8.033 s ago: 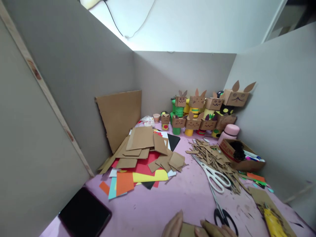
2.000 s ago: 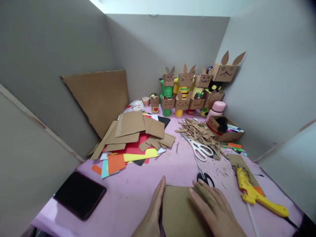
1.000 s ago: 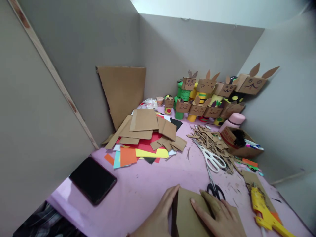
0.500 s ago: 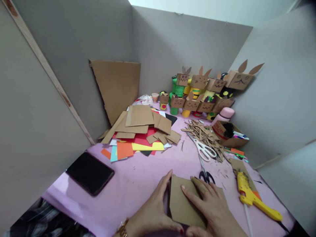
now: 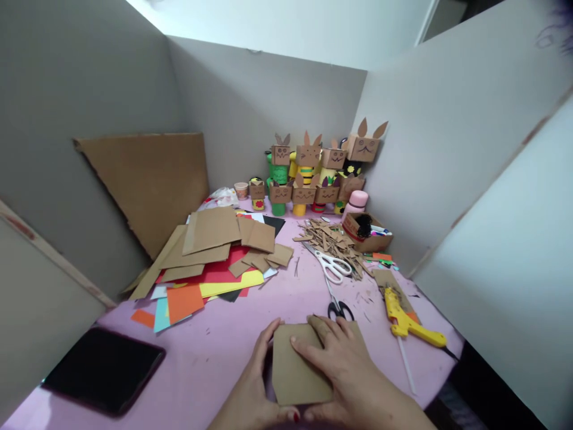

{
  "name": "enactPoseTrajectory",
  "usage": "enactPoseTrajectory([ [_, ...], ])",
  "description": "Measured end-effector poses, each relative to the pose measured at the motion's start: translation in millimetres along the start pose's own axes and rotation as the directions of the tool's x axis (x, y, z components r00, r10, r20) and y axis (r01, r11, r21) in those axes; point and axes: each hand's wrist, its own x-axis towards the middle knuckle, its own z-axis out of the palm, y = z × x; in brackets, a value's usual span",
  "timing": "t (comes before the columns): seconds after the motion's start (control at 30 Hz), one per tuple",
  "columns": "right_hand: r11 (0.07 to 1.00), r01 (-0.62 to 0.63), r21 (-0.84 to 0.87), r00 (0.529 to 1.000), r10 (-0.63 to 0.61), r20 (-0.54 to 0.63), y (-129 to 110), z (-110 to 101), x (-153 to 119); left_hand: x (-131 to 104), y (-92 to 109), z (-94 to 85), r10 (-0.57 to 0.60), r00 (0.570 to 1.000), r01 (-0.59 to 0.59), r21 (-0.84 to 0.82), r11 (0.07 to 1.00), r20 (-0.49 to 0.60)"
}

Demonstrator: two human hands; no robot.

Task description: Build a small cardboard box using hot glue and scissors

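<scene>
A small brown cardboard box (image 5: 295,373) rests on the purple table cover, close in front of me. My left hand (image 5: 264,376) is curled along its left side, thumb at the near edge. Across its top and right side lies my right hand (image 5: 331,364), the index finger pressing on the upper face and the thumb at the near edge. A cardboard flap sticks out past the right fingers. Just beyond that hand are the black handles of a pair of scissors (image 5: 341,310). The box's underside is hidden.
White-handled scissors (image 5: 333,267) lie by a heap of cardboard scraps (image 5: 329,239). On the right is a yellow glue gun (image 5: 405,322). Cardboard sheets (image 5: 212,230) over coloured paper and a black tablet (image 5: 105,370) are on the left. Several cardboard animal figures (image 5: 307,194) stand behind.
The camera view has turned to the right, so everything sits further left in the picture. Both hands keep their hold on the box, with little visible change.
</scene>
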Motion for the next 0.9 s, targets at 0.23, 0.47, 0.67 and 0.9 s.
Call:
enactPoseTrajectory([
  [0.23,1.0,-0.01,0.025,0.999,0.011,-0.041,-11.6,-12.5,2.9,4.0,13.8,4.8,-0.02,1.0,0.021,-0.093,0.995,0.011],
  [0.47,0.457,0.002,0.89,0.977,0.188,-0.098,-4.5,-23.9,-9.3,7.1,89.6,-8.8,0.146,0.988,-0.138,0.153,0.979,-0.042],
  [0.67,-0.298,-0.093,0.95,0.964,0.213,0.161,-2.1,3.8,-18.0,1.5,89.0,13.0,0.259,0.962,-0.237,0.211,0.948,-0.085],
  [0.9,-0.262,-0.115,0.958,0.97,0.18,0.165,-17.9,37.7,-10.9,-4.7,74.4,32.5,0.334,0.93,-0.191,0.571,0.798,-0.156],
])
